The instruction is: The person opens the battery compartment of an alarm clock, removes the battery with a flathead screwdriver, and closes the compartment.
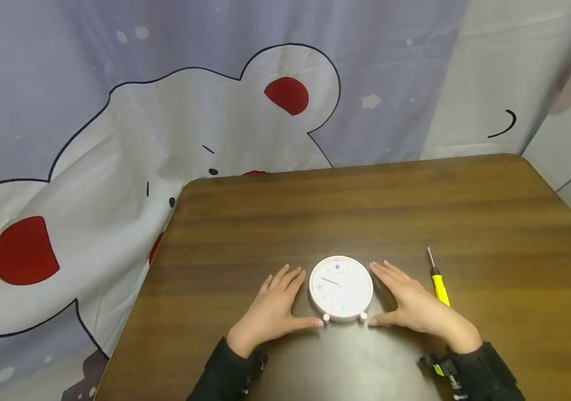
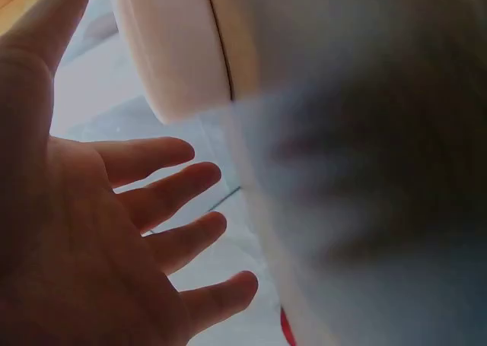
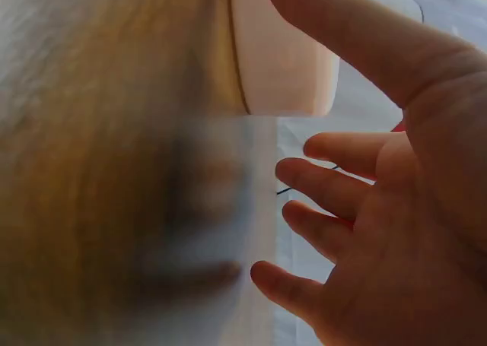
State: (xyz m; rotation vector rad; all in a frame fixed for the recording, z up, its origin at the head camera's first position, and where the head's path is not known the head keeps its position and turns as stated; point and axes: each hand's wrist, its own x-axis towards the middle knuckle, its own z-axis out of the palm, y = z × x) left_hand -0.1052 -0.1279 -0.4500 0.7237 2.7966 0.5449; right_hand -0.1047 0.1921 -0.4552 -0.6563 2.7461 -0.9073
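Dark sleeves (image 1: 222,370) first, nearest the head camera: hold both out to the sides, clear of the work. Rely on the broad wooden table (image 1: 275,217) for support. Treat left hand (image 1: 274,312) and right hand (image 1: 413,303) as a matched pair, fingers extended and thumbs spread wide, gripping nothing. Find the white clock (image 1: 348,287) between them, lying face up on the table. Probably best to close in evenly from both sides, meeting the rounded side wall rather than the face, so as not to slide or spin it. Mind the yellow-handled screwdriver (image 1: 441,289), just beside the right hand; avoid nudging it with the wrist. Last, watch the small feet (image 1: 326,319) at the near rim: one just beside the left thumb (image 1: 308,323), with contact impossible to confirm, the other slightly apart from the right thumb (image 1: 388,318). Ease past rather than push.
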